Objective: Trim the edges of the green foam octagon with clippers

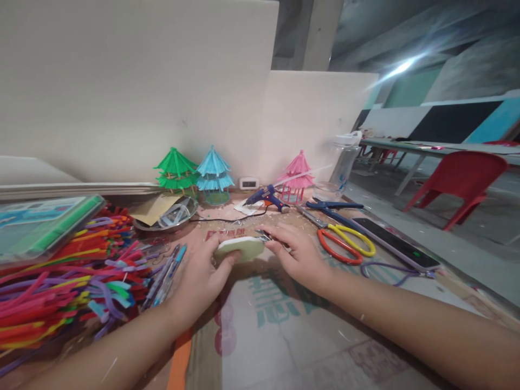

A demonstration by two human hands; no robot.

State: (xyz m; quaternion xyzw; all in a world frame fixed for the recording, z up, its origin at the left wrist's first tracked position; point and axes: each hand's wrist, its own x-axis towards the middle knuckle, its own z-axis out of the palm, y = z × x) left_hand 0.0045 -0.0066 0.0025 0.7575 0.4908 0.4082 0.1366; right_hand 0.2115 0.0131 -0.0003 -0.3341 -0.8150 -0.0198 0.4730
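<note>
The left hand (pixel 209 268) has its fingers clamped on a pale green disc (pixel 246 251), thumb on the near face and the other fingers around the left rim, so the disc is held tilted above the middle of the surface (pixel 284 352). The right hand (pixel 298 257) has its thumb and forefinger closed on a small metal tool (pixel 263 236), its exact kind hard to make out, with its tip at the disc's right rim; whether the two touch, I cannot tell. Along the far edge stand a green model (pixel 174 165), a light blue model (pixel 213 174) and, farther right, a pink model (pixel 299 165), with a blue glue gun (pixel 266 194) lying just beside the pink one. A clear bottle (pixel 343 165) stands at the far right corner. Toward the right edge lie scissors (pixel 331 228) with red and yellow handles, and a phone (pixel 394 242). Colourful pipe cleaners (pixel 52 298) are heaped along the left edge, with pens (pixel 166 276) between them and the left hand.
</note>
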